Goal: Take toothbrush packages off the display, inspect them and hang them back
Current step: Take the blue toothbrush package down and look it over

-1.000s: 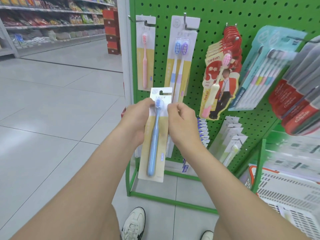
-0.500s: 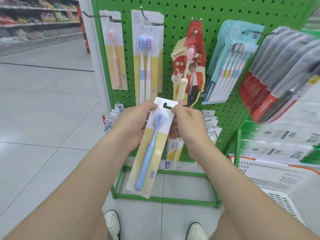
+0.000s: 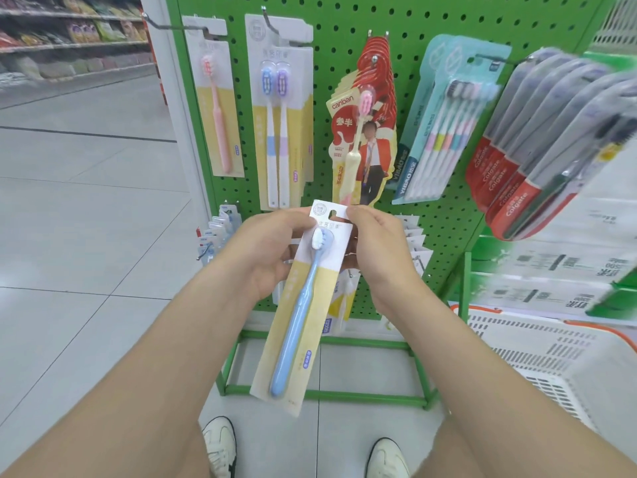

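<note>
— Head camera: where is the package?
— The flat card toothbrush package (image 3: 306, 305), with a blue brush under a clear blister, tilts before the green pegboard display (image 3: 344, 15). The left hand (image 3: 272, 250) and right hand (image 3: 379, 250) pinch its top edges.
— Room?
— Tiled floor (image 3: 86, 219) lies open leftward; a white slotted basket (image 3: 551, 357) stands at right.

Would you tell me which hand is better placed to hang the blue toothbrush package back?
Likely the left hand: it grips the blue toothbrush package by its top, nearer the hook holding the matching pink pack.
</note>
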